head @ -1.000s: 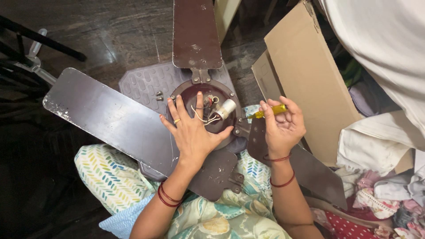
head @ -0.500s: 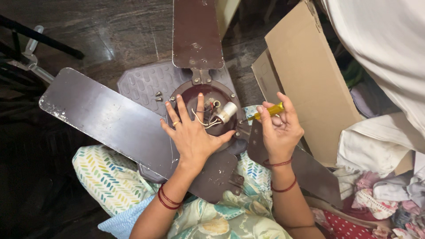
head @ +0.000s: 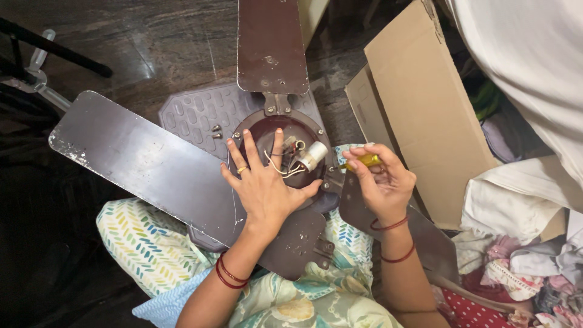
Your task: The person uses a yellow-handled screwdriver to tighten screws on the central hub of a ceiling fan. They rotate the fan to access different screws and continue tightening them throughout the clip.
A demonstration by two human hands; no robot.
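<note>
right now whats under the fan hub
A grey ribbed stool shows under the fan hub, with two loose screws on it. The left hand lies on the hub; the stool's middle is covered.

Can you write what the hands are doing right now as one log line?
left hand: flat on round maroon fan motor hub | right hand: holds yellow-handled screwdriver | nearby: white capacitor, brown metal blade
</note>
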